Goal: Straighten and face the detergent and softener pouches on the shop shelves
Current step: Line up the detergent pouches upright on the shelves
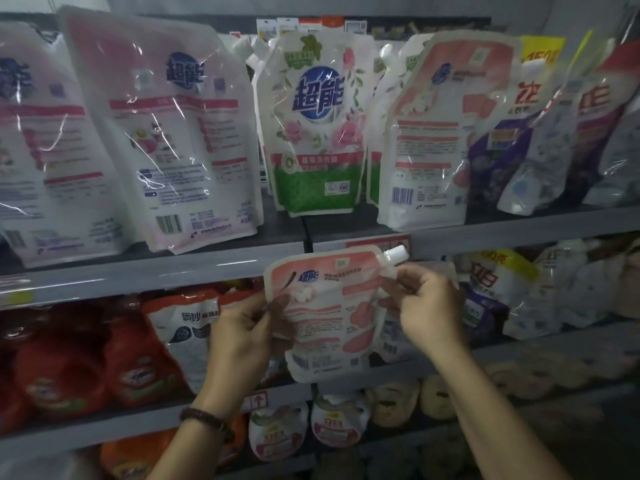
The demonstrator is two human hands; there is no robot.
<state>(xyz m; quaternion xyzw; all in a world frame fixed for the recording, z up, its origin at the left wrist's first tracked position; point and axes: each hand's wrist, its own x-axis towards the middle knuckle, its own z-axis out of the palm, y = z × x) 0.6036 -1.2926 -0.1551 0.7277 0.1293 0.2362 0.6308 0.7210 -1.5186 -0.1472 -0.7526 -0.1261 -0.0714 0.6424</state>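
While pink pouch (pixel 329 317) hangs between both hands, in front of shelf edge (pixel 502 233), left hand (pixel 242 337) pinches its left seam; right hand (pixel 429 306) pinches corner under white cap (pixel 395 254); barcode side faces worker. Likely step: turn pouch about, printed front outward; keep both pinches on seams, not belly; stand it on shelf above hands, beside green pouch (pixel 318 126); base flat, spout topmost, no lean on neighbours.
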